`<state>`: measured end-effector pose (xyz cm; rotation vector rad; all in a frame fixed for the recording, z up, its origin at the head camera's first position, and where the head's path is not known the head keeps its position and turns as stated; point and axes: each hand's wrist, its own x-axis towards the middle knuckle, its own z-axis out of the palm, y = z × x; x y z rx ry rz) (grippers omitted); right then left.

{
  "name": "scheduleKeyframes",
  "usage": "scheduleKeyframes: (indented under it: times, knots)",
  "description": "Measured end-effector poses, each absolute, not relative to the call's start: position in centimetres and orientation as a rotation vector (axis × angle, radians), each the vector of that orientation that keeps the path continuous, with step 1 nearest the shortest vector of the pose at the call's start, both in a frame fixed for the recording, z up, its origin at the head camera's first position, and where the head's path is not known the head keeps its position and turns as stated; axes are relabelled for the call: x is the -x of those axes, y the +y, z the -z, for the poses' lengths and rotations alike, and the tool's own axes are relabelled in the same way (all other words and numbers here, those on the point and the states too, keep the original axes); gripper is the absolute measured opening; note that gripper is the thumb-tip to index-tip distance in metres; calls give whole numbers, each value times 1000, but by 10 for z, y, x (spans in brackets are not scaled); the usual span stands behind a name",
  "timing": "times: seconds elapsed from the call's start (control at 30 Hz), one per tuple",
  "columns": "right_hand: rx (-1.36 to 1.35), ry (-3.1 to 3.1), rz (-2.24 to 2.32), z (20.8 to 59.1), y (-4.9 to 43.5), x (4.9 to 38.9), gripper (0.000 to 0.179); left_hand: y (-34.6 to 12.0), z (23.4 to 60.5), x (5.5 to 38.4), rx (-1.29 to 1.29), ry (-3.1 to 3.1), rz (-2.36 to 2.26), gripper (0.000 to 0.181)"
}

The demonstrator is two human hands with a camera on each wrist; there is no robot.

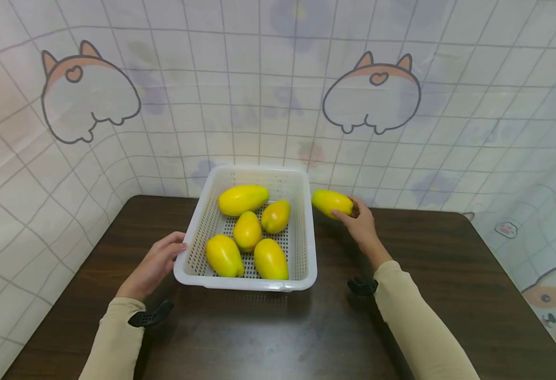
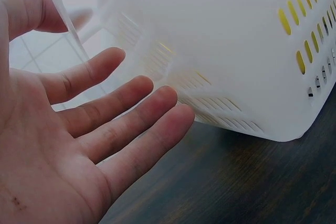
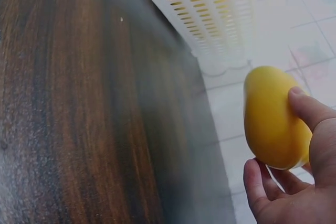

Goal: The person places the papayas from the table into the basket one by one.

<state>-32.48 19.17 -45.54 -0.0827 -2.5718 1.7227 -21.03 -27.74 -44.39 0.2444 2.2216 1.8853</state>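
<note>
A white perforated plastic basket (image 1: 245, 283) stands on the dark wooden table, with several yellow papayas (image 1: 243, 200) lying in it. My left hand (image 1: 156, 264) is at the basket's left rim. In the left wrist view its thumb hooks over the rim, faintly visible through the wall, while the other fingers (image 2: 142, 140) extend along the outside. Just right of the basket's far right corner, my right hand (image 1: 364, 229) holds another papaya (image 1: 331, 203) with a greenish end. In the right wrist view the thumb presses one side of this papaya (image 3: 270, 119), and the fingers curl beneath it.
A white tile-patterned cloth (image 1: 258, 105) with cartoon dogs hangs behind the table and at both sides. The dark table (image 1: 268, 338) extends in front of the basket and to its right. Dark straps (image 1: 362, 286) are on both wrists.
</note>
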Motion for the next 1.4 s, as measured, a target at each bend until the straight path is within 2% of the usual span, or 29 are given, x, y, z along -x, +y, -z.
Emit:
scheduleKeyframes:
  times: [0.37,0.97,1.4]
  knots:
    - [93,-2542,-1741,444,189,323,81,-278,445,211,-242,2213,-1888,38]
    - [43,-2405,-1919,425,182,318,69,-277,445,210,-233,2231,-1878,40]
    - [-23,-2355,-1927,414,173,312,74,-277,444,210,-231,2234,-1873,39]
